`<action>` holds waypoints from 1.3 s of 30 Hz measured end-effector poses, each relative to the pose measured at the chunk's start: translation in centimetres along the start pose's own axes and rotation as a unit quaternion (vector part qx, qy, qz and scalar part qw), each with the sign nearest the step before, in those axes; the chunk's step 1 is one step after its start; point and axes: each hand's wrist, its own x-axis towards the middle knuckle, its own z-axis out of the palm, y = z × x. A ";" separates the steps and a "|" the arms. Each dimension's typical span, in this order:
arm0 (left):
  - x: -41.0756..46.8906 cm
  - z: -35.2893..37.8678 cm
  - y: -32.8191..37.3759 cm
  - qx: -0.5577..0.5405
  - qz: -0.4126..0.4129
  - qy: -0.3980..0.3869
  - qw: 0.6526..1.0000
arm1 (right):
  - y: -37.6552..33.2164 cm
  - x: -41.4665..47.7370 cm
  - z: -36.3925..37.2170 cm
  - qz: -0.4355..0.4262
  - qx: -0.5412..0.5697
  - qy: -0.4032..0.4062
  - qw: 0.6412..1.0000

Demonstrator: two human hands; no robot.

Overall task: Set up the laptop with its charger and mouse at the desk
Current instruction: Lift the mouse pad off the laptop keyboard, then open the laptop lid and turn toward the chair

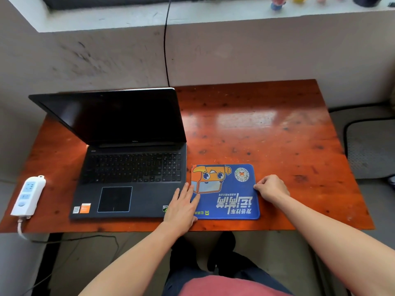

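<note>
A black laptop stands open on the left half of the reddish wooden desk, its screen dark. Right beside it lies a blue mouse pad with an orange cartoon figure and white characters. My left hand lies flat, fingers spread, on the pad's left edge and touches the laptop's right front corner. My right hand pinches the pad's right edge between thumb and fingers. No mouse and no charger are in view.
A white power strip lies at the desk's left front corner, its cord hanging off the edge. A black cable runs down the wall behind the laptop. A grey chair cushion sits to the right of the desk.
</note>
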 end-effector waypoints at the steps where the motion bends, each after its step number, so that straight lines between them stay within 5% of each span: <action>1: -0.2 0.0 -0.2 -0.006 0.003 0.009 1.000 | -0.2 -0.1 -0.2 -0.008 -0.017 0.008 1.000; 8: -3.3 -1.3 -5.2 -0.064 -0.074 0.096 0.991 | -6.5 -3.4 0.8 -0.171 -0.080 0.043 0.981; 12: -5.4 -1.7 -10.8 -0.065 -0.148 0.108 0.981 | -13.5 -7.5 2.8 -0.329 -0.107 0.042 0.937; 18: -8.1 -0.9 -19.5 -0.043 -0.208 0.086 0.973 | -25.8 -15.3 6.7 -0.599 -0.123 0.169 0.773; 22: -9.5 0.2 -23.8 -0.046 -0.203 0.066 0.976 | -33.7 -18.5 9.1 -0.670 -0.119 0.277 0.678; 24: -10.1 1.2 -25.8 -0.048 -0.187 0.060 0.979 | -37.1 -18.8 10.0 -0.659 -0.140 0.305 0.673; 29: -11.1 3.5 -28.5 -0.044 -0.138 0.059 0.988 | -40.8 -17.1 11.7 -0.557 -0.233 0.311 0.734; 39: -11.4 5.0 -28.8 -0.054 -0.122 0.106 0.985 | -43.5 -14.5 11.4 -0.496 -0.309 0.300 0.755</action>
